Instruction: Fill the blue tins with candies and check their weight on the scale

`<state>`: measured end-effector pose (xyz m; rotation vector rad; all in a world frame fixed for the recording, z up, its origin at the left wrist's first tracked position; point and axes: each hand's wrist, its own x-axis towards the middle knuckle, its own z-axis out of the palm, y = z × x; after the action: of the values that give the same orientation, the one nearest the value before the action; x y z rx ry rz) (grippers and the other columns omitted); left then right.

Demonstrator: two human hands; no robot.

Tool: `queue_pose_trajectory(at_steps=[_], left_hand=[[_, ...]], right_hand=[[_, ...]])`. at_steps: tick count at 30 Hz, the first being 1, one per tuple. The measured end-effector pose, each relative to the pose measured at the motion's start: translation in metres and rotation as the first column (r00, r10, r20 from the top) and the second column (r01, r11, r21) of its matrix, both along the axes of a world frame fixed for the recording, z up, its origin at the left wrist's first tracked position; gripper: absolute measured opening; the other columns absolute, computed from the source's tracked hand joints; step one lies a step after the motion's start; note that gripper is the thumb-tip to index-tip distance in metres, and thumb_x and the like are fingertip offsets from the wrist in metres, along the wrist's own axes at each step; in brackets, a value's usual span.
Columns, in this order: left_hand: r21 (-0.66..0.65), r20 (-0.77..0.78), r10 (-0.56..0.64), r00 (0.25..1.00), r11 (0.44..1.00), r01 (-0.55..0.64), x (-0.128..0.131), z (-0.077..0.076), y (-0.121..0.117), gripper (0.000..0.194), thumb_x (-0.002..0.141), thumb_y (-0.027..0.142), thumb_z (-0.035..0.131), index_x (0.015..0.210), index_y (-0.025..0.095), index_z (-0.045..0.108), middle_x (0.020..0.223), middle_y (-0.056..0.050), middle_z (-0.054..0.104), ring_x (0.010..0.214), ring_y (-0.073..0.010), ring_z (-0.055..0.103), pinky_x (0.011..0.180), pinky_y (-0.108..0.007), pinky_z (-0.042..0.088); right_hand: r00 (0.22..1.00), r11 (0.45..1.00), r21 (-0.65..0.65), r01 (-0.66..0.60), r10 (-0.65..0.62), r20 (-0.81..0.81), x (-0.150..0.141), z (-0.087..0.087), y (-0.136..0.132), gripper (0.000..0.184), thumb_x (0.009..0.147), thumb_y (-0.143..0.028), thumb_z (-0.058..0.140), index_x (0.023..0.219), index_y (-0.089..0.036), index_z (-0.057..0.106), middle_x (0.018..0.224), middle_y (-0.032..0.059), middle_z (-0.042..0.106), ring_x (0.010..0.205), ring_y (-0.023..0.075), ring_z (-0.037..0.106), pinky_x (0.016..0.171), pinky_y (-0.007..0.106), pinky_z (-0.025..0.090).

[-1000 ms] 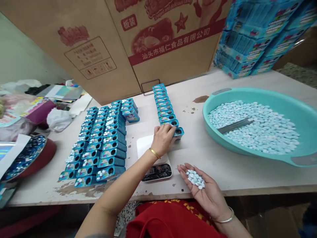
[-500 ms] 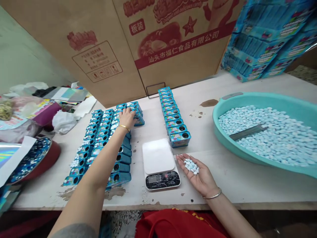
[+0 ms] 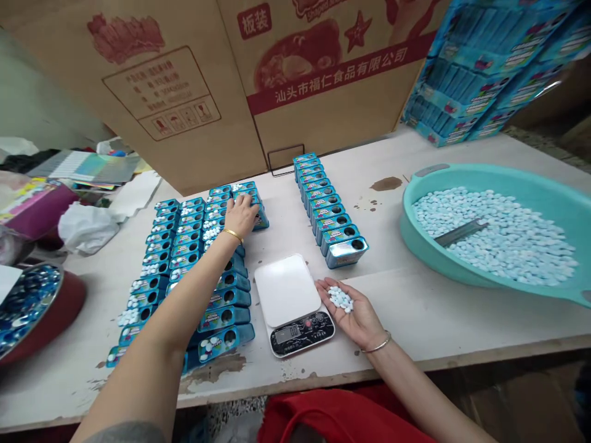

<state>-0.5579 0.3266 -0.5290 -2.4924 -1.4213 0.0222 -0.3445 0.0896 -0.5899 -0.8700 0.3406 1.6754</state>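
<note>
My left hand (image 3: 242, 215) reaches to the far end of the left group of small blue tins (image 3: 184, 247). Its fingers are bent down over one tin, and the hand partly hides what lies under it. Pale blue and white candies lie on many tin tops beside round dark openings. My right hand (image 3: 357, 317) is palm up and cupped, with a small heap of pale candies (image 3: 341, 299) in it. Close to its fingertips stands a white kitchen scale (image 3: 286, 292) with a bare plate. Behind the scale runs a single row of blue tins (image 3: 325, 200).
A turquoise basin (image 3: 429, 258) of candies stands right, with a metal scoop (image 3: 462, 232) in it. Large cartons (image 3: 184, 154) line the back, beside stacked blue packs (image 3: 466, 92). At left are a red bowl (image 3: 55, 317) and a crumpled white bag (image 3: 87, 227).
The view has shifted slightly. My left hand stays over the far tins, its fingers drawn closer together. My right hand, still holding candies, has moved slightly left, close beside the scale.
</note>
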Motion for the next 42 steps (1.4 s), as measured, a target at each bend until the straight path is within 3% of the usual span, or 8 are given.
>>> queue_pose_trajectory(at_steps=[3, 6, 12, 19, 23, 27, 33, 42], left_hand=[[-0.033, -0.004, -0.049, 0.999, 0.998, 0.049, -0.002, 0.006, -0.003, 0.019, 0.085, 0.021, 0.049, 0.095, 0.021, 0.065, 0.127, -0.012, 0.049, 0.121, -0.0319, 0.036, 0.096, -0.050, 0.027], [0.004, 0.009, -0.072, 0.997, 0.997, 0.072, -0.001, 0.036, -0.021, 0.020, 0.086, 0.023, 0.048, 0.095, 0.017, 0.064, 0.120, -0.013, 0.053, 0.117, -0.0314, 0.042, 0.098, -0.050, 0.029], [-0.161, 0.011, -0.141, 0.990, 0.977, 0.141, 0.014, 0.093, -0.114, 0.022, 0.087, 0.030, 0.048, 0.087, 0.013, 0.063, 0.099, -0.011, 0.058, 0.074, -0.0191, 0.057, 0.064, -0.032, 0.041], [-0.320, -0.063, -0.168, 0.984, 0.937, 0.139, 0.039, 0.059, -0.175, 0.017, 0.085, 0.023, 0.049, 0.089, 0.014, 0.063, 0.096, -0.011, 0.060, 0.076, -0.0201, 0.060, 0.062, -0.031, 0.041], [-0.255, 0.022, -0.113, 0.993, 0.960, 0.115, 0.040, 0.069, -0.193, 0.021, 0.083, 0.031, 0.057, 0.095, 0.013, 0.059, 0.103, -0.011, 0.059, 0.091, -0.0244, 0.058, 0.076, -0.035, 0.045], [-0.185, 0.321, -0.100, 0.942, 0.969, 0.165, 0.055, 0.072, -0.257, 0.022, 0.088, 0.034, 0.053, 0.097, 0.014, 0.053, 0.101, -0.009, 0.058, 0.092, -0.0205, 0.056, 0.079, -0.032, 0.046], [-0.352, 0.404, -0.177, 0.898, 0.875, 0.332, 0.099, 0.017, -0.353, 0.020, 0.089, 0.020, 0.047, 0.107, 0.015, 0.052, 0.108, -0.010, 0.056, 0.097, -0.0193, 0.054, 0.081, -0.031, 0.049], [-0.264, 0.410, -0.122, 0.904, 0.933, 0.246, 0.107, -0.007, -0.369, 0.018, 0.092, 0.022, 0.039, 0.094, 0.014, 0.055, 0.101, -0.009, 0.055, 0.087, -0.0178, 0.052, 0.077, -0.032, 0.051]], right_hand=[[1.000, 1.000, -0.002, 0.011, -0.011, -0.005, -0.012, 0.000, 0.002, 0.015, 0.080, -0.007, 0.055, 0.090, -0.005, 0.066, 0.094, 0.0155, 0.072, 0.099, 0.0221, 0.069, 0.088, 0.030, 0.057], [1.000, 1.000, -0.021, 0.015, -0.015, -0.010, -0.013, 0.003, -0.002, 0.016, 0.081, -0.008, 0.053, 0.090, -0.005, 0.066, 0.096, 0.0156, 0.072, 0.102, 0.0228, 0.068, 0.088, 0.031, 0.057], [0.998, 0.998, -0.027, 0.053, -0.053, 0.024, 0.007, 0.011, -0.031, 0.021, 0.086, -0.007, 0.046, 0.097, -0.006, 0.064, 0.100, 0.0155, 0.071, 0.112, 0.0249, 0.062, 0.088, 0.031, 0.058], [1.000, 1.000, -0.019, -0.021, 0.021, 0.017, 0.022, 0.022, -0.057, 0.023, 0.088, -0.007, 0.044, 0.100, -0.003, 0.062, 0.102, 0.0179, 0.070, 0.117, 0.0286, 0.058, 0.086, 0.032, 0.059], [0.999, 0.999, -0.009, -0.046, 0.046, -0.011, 0.028, 0.029, -0.073, 0.024, 0.088, -0.008, 0.042, 0.100, -0.004, 0.062, 0.102, 0.0173, 0.070, 0.116, 0.0282, 0.059, 0.085, 0.032, 0.060], [0.994, 0.997, 0.015, -0.077, 0.078, -0.072, 0.025, 0.033, -0.097, 0.025, 0.090, -0.009, 0.040, 0.097, -0.004, 0.063, 0.098, 0.0160, 0.072, 0.106, 0.0253, 0.065, 0.084, 0.032, 0.060], [0.958, 0.973, 0.068, -0.220, 0.228, -0.175, 0.017, 0.030, -0.123, 0.030, 0.093, -0.011, 0.036, 0.084, -0.010, 0.065, 0.072, 0.0048, 0.073, 0.063, 0.0114, 0.070, 0.059, 0.021, 0.059], [0.904, 0.935, 0.175, -0.310, 0.346, -0.249, 0.021, 0.020, -0.128, 0.020, 0.088, -0.013, 0.049, 0.092, -0.011, 0.068, 0.084, 0.0046, 0.074, 0.081, 0.0127, 0.071, 0.078, 0.024, 0.058]])
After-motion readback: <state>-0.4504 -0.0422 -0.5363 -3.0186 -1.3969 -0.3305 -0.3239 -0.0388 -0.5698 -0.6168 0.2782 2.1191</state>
